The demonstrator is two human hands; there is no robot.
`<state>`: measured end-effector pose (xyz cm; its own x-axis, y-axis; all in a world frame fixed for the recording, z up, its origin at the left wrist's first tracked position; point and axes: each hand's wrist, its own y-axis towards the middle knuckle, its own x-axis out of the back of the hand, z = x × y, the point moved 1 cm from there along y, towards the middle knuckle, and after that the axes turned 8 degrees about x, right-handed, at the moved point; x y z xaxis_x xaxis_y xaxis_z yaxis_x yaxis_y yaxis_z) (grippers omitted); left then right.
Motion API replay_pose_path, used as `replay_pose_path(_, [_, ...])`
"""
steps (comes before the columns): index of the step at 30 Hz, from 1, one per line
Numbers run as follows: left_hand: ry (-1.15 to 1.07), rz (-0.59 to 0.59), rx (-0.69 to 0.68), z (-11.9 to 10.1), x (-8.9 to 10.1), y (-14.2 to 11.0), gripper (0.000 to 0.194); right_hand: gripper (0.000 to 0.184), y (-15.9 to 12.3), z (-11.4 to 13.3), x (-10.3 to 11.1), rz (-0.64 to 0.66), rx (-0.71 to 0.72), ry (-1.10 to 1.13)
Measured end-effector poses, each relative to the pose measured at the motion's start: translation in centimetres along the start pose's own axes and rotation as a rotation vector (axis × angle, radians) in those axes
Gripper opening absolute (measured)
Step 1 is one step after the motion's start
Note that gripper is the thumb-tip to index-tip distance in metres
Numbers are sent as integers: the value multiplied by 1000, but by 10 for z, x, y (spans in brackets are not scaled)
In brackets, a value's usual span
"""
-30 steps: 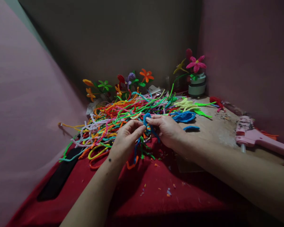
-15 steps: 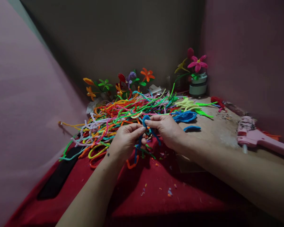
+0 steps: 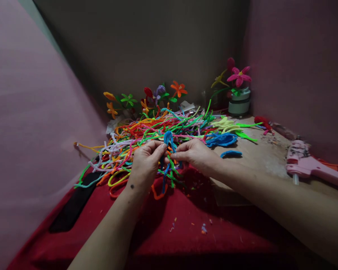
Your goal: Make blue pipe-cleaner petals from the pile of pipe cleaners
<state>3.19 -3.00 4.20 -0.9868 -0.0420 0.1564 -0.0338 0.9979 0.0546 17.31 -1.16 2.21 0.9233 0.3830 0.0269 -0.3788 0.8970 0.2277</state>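
My left hand and my right hand meet over the near edge of a big heap of coloured pipe cleaners. Both pinch a blue pipe cleaner bent into a small loop that stands up between the fingertips; its loose ends hang down below my hands. Finished blue loops and one more blue piece lie just right of my right hand, with pale yellow and green bent pieces behind them.
A red cloth covers the near surface, dotted with scraps. A pink glue gun lies at the right. Pipe-cleaner flowers stand against the back wall, and a pink flower in a small pot sits in the corner.
My hands have drawn closer together and shifted slightly left, and the blue loop now stands more upright and tighter between the fingertips.
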Motion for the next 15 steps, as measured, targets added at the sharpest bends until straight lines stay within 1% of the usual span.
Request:
replay_pose_path(2, [5,6,0,0,0,0,18,21,0,0,-1,1,-16,44])
replay_pose_path(5, [-20,3,15,2,0,0,18,17,1,-2,-2,18,-100,214])
replay_pose_path(8, [-34,-3,37,3,0,0,20,12,0,-2,-3,66,-150,293])
replay_pose_path(11, [-46,16,56,2,0,0,21,4,-1,-1,-4,91,-135,343])
replay_pose_path(15, [-82,-3,67,-2,1,0,22,9,-2,-2,-5,88,-85,435])
